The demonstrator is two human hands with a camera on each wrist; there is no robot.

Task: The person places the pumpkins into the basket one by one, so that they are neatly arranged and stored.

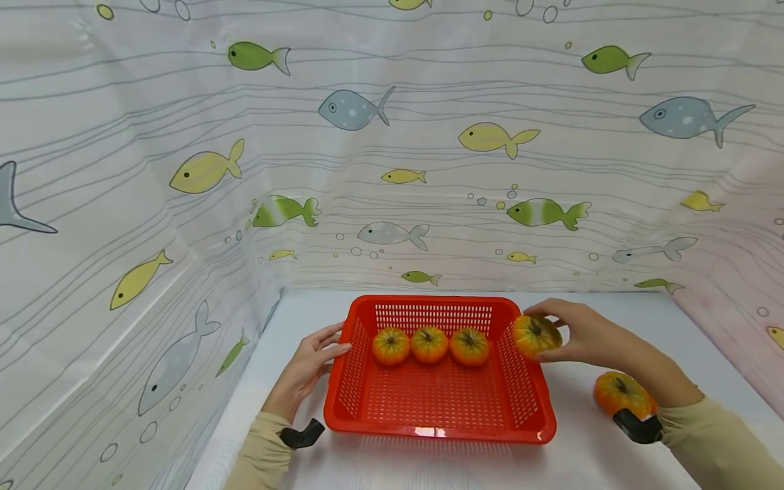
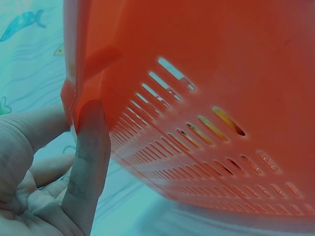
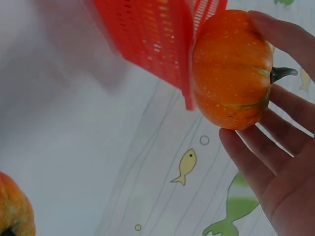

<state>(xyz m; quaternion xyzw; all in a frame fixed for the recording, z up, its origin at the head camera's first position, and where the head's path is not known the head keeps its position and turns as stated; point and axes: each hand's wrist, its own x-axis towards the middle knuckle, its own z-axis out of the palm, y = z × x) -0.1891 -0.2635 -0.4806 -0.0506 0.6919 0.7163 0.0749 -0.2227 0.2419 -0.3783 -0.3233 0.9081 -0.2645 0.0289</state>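
Note:
A red plastic basket (image 1: 437, 433) stands on the white table, with three small orange pumpkins in a row inside it, one of them the middle pumpkin (image 1: 429, 344). My left hand (image 1: 308, 364) grips the basket's left rim; in the left wrist view its fingers (image 2: 88, 162) pinch the rim from outside. At the right rim, my right hand (image 1: 572, 331) holds another pumpkin (image 3: 231, 69) between thumb and fingertips, its dark stem toward the palm. One more pumpkin (image 1: 621, 395) rests on the table beside the right wrist, partly covered by the wrist camera.
The white tabletop (image 1: 576, 435) extends around the basket. Behind it and along both sides hang white sheets (image 1: 392, 204) printed with fish, bubbles and wavy lines. A black wrist camera (image 1: 302, 433) sits on the left sleeve.

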